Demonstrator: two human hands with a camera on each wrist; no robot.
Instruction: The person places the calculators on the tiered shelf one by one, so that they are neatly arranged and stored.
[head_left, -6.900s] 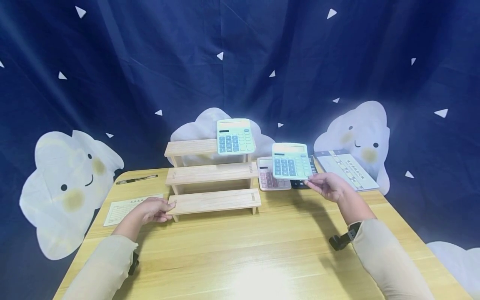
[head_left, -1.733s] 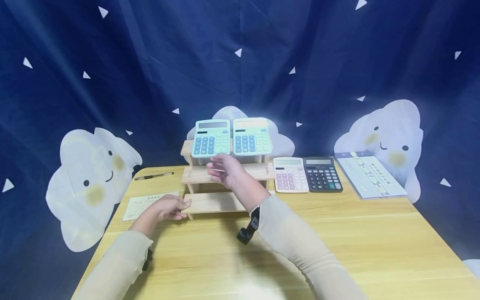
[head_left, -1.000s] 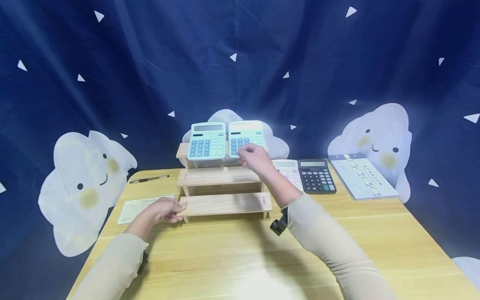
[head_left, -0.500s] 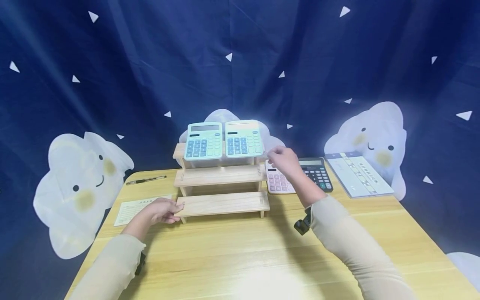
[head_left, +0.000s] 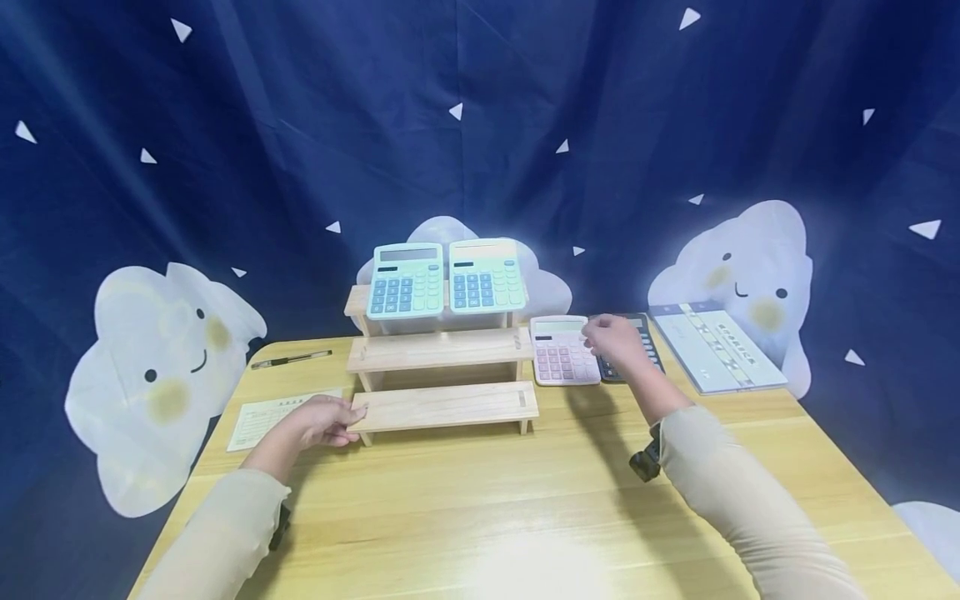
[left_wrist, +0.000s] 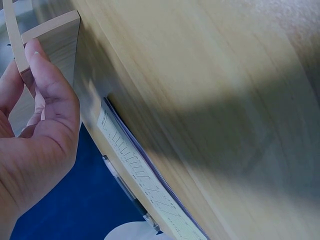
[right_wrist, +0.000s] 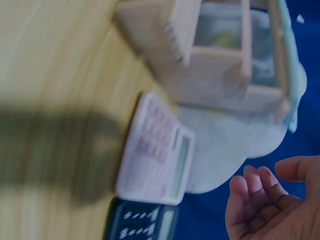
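A left hand [head_left: 324,421] grips the left end of a rack's [head_left: 442,348] lowest shelf in its fingers. Two blue calculators [head_left: 407,282] sit on the top shelf. Rightward, on the tabletop [head_left: 420,500], lie pink [head_left: 564,360] and black [right_wrist: 140,222] calculators; above them, the right hand's [head_left: 617,340] fingers curl loosely, holding nothing.

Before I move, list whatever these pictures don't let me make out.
Black calculator: partly behind the right hand in the head view, cut off by the right wrist view's bottom edge.
Pink calculator: key labels blurred, right wrist view.
Printed paper: writing too small, partly behind the left hand, head view.
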